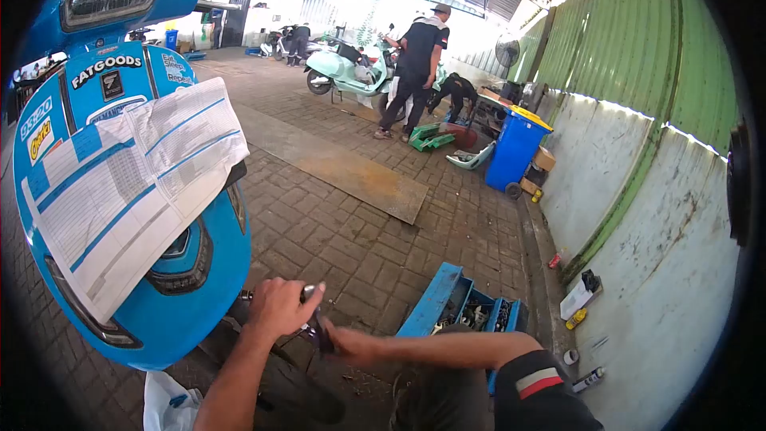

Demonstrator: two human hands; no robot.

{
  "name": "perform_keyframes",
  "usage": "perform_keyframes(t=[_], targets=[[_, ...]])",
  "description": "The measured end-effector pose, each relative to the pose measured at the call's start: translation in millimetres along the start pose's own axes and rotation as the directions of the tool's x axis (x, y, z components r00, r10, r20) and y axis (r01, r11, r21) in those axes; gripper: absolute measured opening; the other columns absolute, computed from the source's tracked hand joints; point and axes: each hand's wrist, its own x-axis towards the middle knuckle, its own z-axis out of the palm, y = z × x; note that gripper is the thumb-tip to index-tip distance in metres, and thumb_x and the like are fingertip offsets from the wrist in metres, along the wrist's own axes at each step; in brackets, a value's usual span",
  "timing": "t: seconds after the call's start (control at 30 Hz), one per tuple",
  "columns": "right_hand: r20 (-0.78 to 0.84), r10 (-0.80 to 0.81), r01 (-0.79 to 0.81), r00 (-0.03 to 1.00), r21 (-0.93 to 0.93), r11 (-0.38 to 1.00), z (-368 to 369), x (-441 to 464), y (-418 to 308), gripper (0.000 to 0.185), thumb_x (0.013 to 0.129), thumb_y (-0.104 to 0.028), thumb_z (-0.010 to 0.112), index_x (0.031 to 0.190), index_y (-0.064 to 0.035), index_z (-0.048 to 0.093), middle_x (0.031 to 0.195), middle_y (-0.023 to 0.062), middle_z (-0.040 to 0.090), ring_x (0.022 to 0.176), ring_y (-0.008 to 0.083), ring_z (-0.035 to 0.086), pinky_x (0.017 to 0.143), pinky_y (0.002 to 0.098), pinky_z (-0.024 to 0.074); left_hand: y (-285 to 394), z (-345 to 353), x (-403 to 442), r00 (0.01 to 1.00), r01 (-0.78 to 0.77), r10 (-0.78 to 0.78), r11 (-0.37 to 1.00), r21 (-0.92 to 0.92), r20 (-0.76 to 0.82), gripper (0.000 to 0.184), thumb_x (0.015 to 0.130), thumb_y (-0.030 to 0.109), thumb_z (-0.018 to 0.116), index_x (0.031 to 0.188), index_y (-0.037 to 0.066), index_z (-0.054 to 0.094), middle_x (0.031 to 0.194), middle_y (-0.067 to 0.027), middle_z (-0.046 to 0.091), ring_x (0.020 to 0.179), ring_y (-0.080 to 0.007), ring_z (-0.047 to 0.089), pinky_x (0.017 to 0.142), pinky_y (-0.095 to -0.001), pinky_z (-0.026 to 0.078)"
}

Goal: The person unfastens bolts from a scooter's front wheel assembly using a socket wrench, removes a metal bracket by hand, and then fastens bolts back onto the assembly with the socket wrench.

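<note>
Low at the front of a blue scooter, my left hand is closed around the shiny metal head of what looks like a socket wrench. A short metal shaft sticks out from that hand towards the scooter's underside. My right hand, slightly blurred, is wrapped around the wrench's dark handle. The scooter's wheel area below is dark and partly hidden by my left forearm. A creased printed paper sheet lies over the scooter's front panel.
An open blue toolbox with tools stands right of my hands. A white plastic bag is at lower left. Ahead lie a metal plate and a blue bin. A person stands by a mint scooter; others bend farther back.
</note>
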Motion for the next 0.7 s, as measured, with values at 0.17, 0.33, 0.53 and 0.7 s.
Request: perform_keyframes(t=[0.17, 0.33, 0.53, 0.7], targets=[[-0.096, -0.347, 0.115, 0.933, -0.834, 0.54, -123.2, 120.3, 83.7, 0.039, 0.092, -0.023, 0.067, 0.127, -0.0136, 0.054, 0.128, 0.0133, 0.058, 0.115, 0.0361, 0.063, 0.086, 0.049, 0.0553, -2.8, -11.9, 0.3, 0.991, -0.109, 0.11, 0.994, -0.023, 0.071, 0.057, 0.085, 0.061, 0.075, 0.09, 0.004, 0.075, 0.075, -0.0207, 0.072, 0.081, -0.0436, 0.072, 0.079, -0.0532, 0.056], [0.145, -0.509, 0.207, 0.849, -0.976, 0.067, -193.2, 112.0, 22.9, 0.029, 0.093, -0.026, 0.062, 0.12, -0.0156, 0.058, 0.135, 0.0079, 0.058, 0.125, 0.0275, 0.054, 0.091, 0.0415, 0.0537, -1.9, -22.3, 8.2, 0.982, -0.032, 0.058, 0.988, -0.148, 0.177, 0.038, 0.082, 0.046, 0.08, 0.088, 0.009, 0.074, 0.076, -0.0154, 0.074, 0.08, -0.0402, 0.073, 0.079, -0.0508, 0.057], [0.063, 0.154, -0.117, 0.986, -0.393, 0.912, -44.2, 9.8, 2.5, 0.079, 0.097, -0.021, 0.069, 0.152, 0.0064, 0.02, 0.101, 0.03, 0.069, 0.096, 0.0466, 0.071, 0.083, 0.0548, 0.0566, -27.7, -1.4, 0.3, 0.992, -0.102, 0.086, 0.974, -0.204, -0.087, 0.036, 0.077, 0.025, 0.084, 0.105, 0.009, 0.068, 0.087, -0.0165, 0.074, 0.087, -0.0412, 0.072, 0.078, -0.0542, 0.055], [0.148, 0.061, -0.137, 0.987, 0.579, 0.804, 12.5, -40.8, -130.6, 0.118, 0.093, -0.04, 0.08, 0.159, 0.0114, -0.003, 0.141, 0.0305, 0.04, 0.133, 0.0373, 0.043, 0.111, 0.0439, 0.0353, -25.7, 2.7, -4.0, 0.984, -0.123, 0.124, 0.992, -0.016, 0.129, 0.032, 0.077, 0.013, 0.079, 0.102, 0.007, 0.06, 0.089, -0.0186, 0.071, 0.09, -0.043, 0.07, 0.078, -0.0565, 0.053]])
